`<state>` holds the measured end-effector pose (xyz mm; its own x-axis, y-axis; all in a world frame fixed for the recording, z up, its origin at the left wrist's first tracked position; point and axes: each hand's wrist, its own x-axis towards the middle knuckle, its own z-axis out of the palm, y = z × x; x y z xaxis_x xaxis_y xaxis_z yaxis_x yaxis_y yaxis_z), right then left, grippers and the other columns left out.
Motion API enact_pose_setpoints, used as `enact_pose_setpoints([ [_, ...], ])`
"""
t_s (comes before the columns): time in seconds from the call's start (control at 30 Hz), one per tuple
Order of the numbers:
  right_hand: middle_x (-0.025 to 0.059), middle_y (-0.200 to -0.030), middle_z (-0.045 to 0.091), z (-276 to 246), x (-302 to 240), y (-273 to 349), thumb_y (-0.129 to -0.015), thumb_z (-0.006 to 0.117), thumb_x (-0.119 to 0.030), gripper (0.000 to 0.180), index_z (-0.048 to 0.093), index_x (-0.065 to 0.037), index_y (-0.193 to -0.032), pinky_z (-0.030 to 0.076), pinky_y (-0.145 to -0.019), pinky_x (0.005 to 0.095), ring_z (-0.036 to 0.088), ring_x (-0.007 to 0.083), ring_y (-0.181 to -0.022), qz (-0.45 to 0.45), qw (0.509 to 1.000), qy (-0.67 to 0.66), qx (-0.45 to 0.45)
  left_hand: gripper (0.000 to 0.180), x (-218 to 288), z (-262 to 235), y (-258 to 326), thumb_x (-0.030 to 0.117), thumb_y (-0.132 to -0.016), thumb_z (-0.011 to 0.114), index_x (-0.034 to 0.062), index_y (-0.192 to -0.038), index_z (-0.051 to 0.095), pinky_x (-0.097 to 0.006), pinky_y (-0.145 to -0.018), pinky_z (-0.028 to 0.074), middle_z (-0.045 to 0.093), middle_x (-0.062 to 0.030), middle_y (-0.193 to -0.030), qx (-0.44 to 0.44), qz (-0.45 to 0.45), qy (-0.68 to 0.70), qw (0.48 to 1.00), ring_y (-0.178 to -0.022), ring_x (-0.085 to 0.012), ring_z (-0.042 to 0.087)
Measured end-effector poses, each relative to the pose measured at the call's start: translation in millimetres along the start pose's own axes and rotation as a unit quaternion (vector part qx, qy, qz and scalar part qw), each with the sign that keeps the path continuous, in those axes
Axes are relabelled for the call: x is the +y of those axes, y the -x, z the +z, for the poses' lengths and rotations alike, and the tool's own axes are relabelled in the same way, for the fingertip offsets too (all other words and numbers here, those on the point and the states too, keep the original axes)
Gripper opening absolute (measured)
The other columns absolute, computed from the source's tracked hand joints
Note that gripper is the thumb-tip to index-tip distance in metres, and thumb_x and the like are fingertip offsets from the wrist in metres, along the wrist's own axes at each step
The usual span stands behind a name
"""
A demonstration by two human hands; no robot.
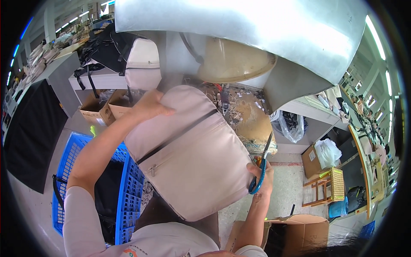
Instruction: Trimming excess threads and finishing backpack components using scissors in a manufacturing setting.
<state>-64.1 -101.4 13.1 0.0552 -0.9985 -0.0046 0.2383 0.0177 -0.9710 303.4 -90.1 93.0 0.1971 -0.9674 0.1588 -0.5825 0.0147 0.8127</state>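
A pale pinkish-beige backpack panel (pixel 201 160), with rounded corners, slants in front of my body. A dark band crosses it, and a small metal zipper pull hangs below that band. My left hand (pixel 150 106) grips its upper left edge, the thumb on the front and the fingers partly hidden behind. In my right hand (pixel 266 174) is a pair of scissors (pixel 252 185) with blue-green handles, their blades pointing up and away. That hand's thumb also rests against the panel's right edge; whether its fingers hold the cloth behind is hidden.
A metal hood (pixel 239 21) overhangs a littered work surface (pixel 250 115). At my left stands a blue plastic basket (pixel 122 201) with dark items. An open cardboard box (pixel 308 231) is at lower right, a wooden stool (pixel 327 188) beyond. Another pale panel (pixel 143 64) lies at back left.
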Motion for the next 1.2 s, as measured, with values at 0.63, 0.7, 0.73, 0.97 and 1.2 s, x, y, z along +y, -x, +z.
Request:
enact_pose_setpoints([
  [0.63,0.0043,-0.077,0.055,-19.2,2.7,29.0,-0.05,0.075,-0.004,0.051,0.054,0.003,-0.095,0.039,-0.066,0.021,0.05,0.0119,-0.064,-0.023,0.999,-0.026,0.001,0.056,25.5,8.9,39.1,0.022,-0.059,0.069,-0.0043,-0.105,0.05,-0.033,-0.075,0.043,0.059,-0.0198,-0.086,-0.008,0.011,-0.12,0.993,-0.08,-0.0292,0.057],
  [0.7,0.0049,-0.077,0.056,-8.9,-13.4,35.9,-0.049,0.076,-0.004,0.053,0.053,0.002,-0.096,0.039,-0.065,0.0211,0.05,0.0116,-0.062,-0.028,0.999,-0.015,-0.006,0.073,37.2,14.1,70.6,0.026,-0.057,0.072,-0.0003,-0.118,0.041,-0.034,-0.081,0.04,0.054,-0.0194,-0.098,0.131,0.072,-0.33,0.932,-0.092,-0.0324,0.051],
  [0.73,0.0014,-0.077,0.055,0.4,-20.2,36.7,-0.049,0.075,-0.002,0.051,0.055,-0.001,-0.096,0.038,-0.063,0.0203,0.049,0.0096,-0.064,-0.047,0.998,0.013,-0.049,0.08,43.9,16.4,88.2,0.03,-0.056,0.074,0.0031,-0.122,0.038,-0.035,-0.084,0.038,0.051,-0.0184,-0.106,0.222,0.132,-0.474,0.842,-0.1,-0.0331,0.048],
  [0.97,0.007,-0.083,0.058,154.2,-80.5,27.1,-0.06,0.067,-0.003,0.041,0.053,-0.005,-0.098,0.046,-0.067,0.0293,0.057,0.0167,-0.076,-0.361,0.783,0.215,-0.458,0.073,81.5,0.4,120.8,0.025,-0.056,0.073,-0.001,-0.116,0.041,-0.037,-0.07,0.044,0.058,-0.0163,-0.079,-0.197,0.152,-0.291,0.924,-0.074,-0.0314,0.056],
  [1.2,0.0025,-0.07,0.056,164.6,-45.9,46.9,-0.065,0.069,-0.002,0.055,0.042,-0.005,-0.113,0.041,-0.053,0.0188,0.053,0.0079,-0.062,-0.282,0.92,0.079,-0.261,0.041,-1.9,-140.9,235.5,0.004,-0.06,0.072,0.001,-0.097,0.055,-0.024,-0.068,0.045,0.06,-0.0051,-0.082,0.125,-0.173,0.098,0.972,-0.073,-0.012,0.057],
])
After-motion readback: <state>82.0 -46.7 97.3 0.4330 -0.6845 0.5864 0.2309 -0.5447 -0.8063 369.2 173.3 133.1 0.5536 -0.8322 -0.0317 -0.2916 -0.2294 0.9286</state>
